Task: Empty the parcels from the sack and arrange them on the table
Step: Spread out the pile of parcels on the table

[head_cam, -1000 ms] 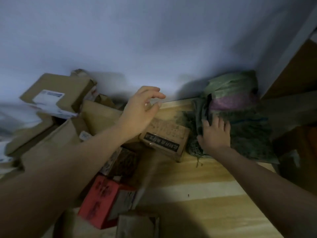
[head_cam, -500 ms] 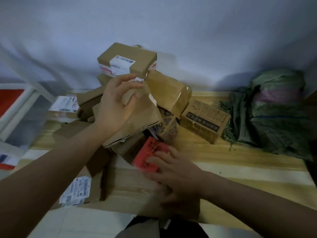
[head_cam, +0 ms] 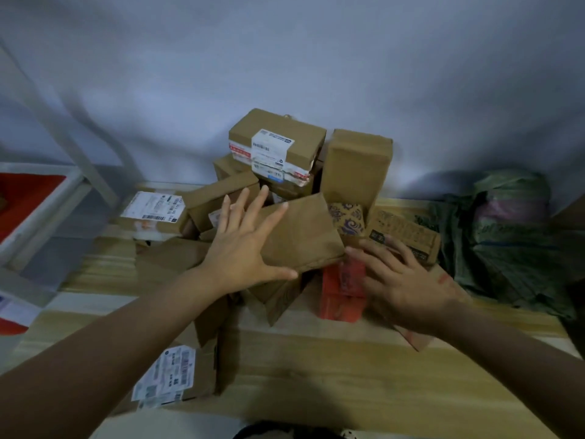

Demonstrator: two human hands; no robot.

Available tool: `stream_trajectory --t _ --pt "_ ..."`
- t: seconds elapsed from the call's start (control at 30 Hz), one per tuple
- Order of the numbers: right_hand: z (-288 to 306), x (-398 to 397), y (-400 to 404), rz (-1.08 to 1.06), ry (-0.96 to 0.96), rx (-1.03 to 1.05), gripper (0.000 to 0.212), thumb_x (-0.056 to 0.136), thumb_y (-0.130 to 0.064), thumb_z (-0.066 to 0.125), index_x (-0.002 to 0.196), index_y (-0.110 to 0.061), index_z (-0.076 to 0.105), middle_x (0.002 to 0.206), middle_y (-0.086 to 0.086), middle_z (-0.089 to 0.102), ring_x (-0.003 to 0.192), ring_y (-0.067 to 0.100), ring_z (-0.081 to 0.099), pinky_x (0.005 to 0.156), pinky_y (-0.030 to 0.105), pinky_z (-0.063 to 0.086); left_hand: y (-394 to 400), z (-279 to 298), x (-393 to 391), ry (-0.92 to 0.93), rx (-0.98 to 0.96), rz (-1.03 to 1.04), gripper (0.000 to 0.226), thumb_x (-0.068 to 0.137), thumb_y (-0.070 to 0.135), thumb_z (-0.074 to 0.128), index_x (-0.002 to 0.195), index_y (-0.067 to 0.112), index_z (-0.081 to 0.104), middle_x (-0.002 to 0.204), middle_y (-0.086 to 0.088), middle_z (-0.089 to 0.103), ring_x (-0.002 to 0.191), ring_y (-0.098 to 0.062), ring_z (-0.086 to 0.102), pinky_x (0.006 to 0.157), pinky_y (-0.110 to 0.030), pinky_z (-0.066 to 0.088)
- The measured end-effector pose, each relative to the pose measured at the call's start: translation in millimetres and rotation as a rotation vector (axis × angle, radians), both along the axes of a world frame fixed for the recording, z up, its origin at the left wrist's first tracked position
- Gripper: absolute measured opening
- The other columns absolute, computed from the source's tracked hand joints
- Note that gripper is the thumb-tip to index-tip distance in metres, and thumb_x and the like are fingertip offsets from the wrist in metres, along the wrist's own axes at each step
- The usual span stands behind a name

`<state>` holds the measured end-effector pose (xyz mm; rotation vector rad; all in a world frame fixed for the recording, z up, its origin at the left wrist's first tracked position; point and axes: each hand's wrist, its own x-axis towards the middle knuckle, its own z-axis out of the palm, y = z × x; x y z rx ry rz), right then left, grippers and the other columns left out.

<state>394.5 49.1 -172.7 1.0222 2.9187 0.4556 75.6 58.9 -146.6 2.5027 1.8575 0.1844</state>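
A heap of brown cardboard parcels lies on the wooden table (head_cam: 332, 369) against the wall. My left hand (head_cam: 243, 248) lies spread, fingers straight, on a tilted plain brown parcel (head_cam: 304, 236) in the middle of the heap. My right hand (head_cam: 402, 280) rests with straight fingers over a flat brown parcel, its fingertips touching a red box (head_cam: 340, 289). A labelled box (head_cam: 275, 144) tops the pile, an upright brown box (head_cam: 356, 166) stands beside it. The green woven sack (head_cam: 506, 236) lies slumped at the table's right end.
A printed box (head_cam: 405, 236) and a blue-patterned packet (head_cam: 346, 217) sit behind my right hand. Labelled parcels lie at the left back (head_cam: 152, 210) and near front (head_cam: 171, 378). A white frame with a red panel (head_cam: 28, 198) stands left of the table.
My left hand has spread flat on the tilted brown parcel. My right hand has moved up and right, from the table's front edge to the red box. The view has shifted left.
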Motion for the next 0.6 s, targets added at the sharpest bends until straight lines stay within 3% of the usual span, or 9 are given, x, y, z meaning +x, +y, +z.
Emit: stream_trajectory --t 0.07,0.13,0.2,0.27,0.37,0.5,0.6 --pt "25 -31 9 -0.066 0.207 0.081 0.057 0.086 -0.047 0.051 0.138 -0.023 0.055 0.163 0.009 0.022 0.151 0.032 0.017 0.118 0.063 0.008 3 -3 2 0.073 -0.027 -0.040 0.123 0.057 0.098 0.037 0.152 0.040 -0.016 0.158 -0.001 -0.033 0.145 -0.030 -0.031 0.116 -0.059 -0.014" --pt "46 -68 23 -0.129 0.236 0.070 0.077 0.087 -0.066 0.044 0.153 -0.028 0.033 0.166 0.009 0.013 0.153 0.032 0.005 0.117 0.066 0.002 10 -9 6 0.127 -0.078 -0.070 0.126 0.057 0.098 0.038 0.151 0.038 -0.020 0.157 -0.003 -0.034 0.144 -0.033 -0.031 0.115 -0.062 -0.013" --pt "53 -103 37 -0.149 0.110 0.004 0.095 0.079 -0.082 0.039 0.157 -0.034 0.011 0.167 0.010 0.004 0.153 0.034 -0.004 0.115 0.070 -0.001 16 -16 11 0.175 -0.156 -0.101 0.126 0.060 0.095 0.041 0.152 0.034 -0.019 0.159 -0.004 -0.029 0.145 -0.034 -0.028 0.113 -0.065 -0.010" --pt "44 -130 47 -0.133 -0.086 -0.076 0.104 0.075 -0.087 0.039 0.157 -0.035 0.002 0.167 0.009 0.002 0.152 0.037 -0.008 0.112 0.072 -0.005 19 -23 13 0.220 -0.246 -0.107 0.118 0.068 0.087 0.045 0.153 0.031 -0.015 0.162 -0.003 -0.021 0.148 -0.033 -0.020 0.113 -0.067 -0.006" --pt "22 -131 61 -0.164 -0.215 -0.149 0.105 0.075 -0.084 0.046 0.156 -0.038 -0.004 0.166 0.007 0.007 0.152 0.038 -0.004 0.109 0.075 -0.005 23 -28 -3 0.212 -0.296 -0.082 0.101 0.080 0.079 0.044 0.153 0.036 -0.010 0.164 0.003 -0.015 0.151 -0.027 -0.011 0.116 -0.066 -0.001" --pt "26 -82 84 -0.333 -0.213 -0.129 0.090 0.090 -0.066 0.047 0.153 -0.044 -0.013 0.166 0.000 -0.014 0.152 0.037 -0.001 0.111 0.075 -0.004 31 -23 -47 0.216 -0.221 -0.083 0.079 0.093 0.063 0.042 0.152 0.043 -0.006 0.165 0.007 -0.005 0.152 -0.020 -0.002 0.121 -0.055 0.002" --pt "38 -48 98 -0.490 -0.285 -0.082 0.082 0.095 -0.057 0.044 0.155 -0.040 -0.009 0.166 0.003 -0.012 0.151 0.040 0.001 0.111 0.075 -0.003 38 -10 -72 0.228 -0.216 0.022 0.060 0.098 0.043 0.045 0.152 0.041 0.018 0.163 0.005 0.016 0.149 -0.020 0.016 0.122 -0.047 0.006"
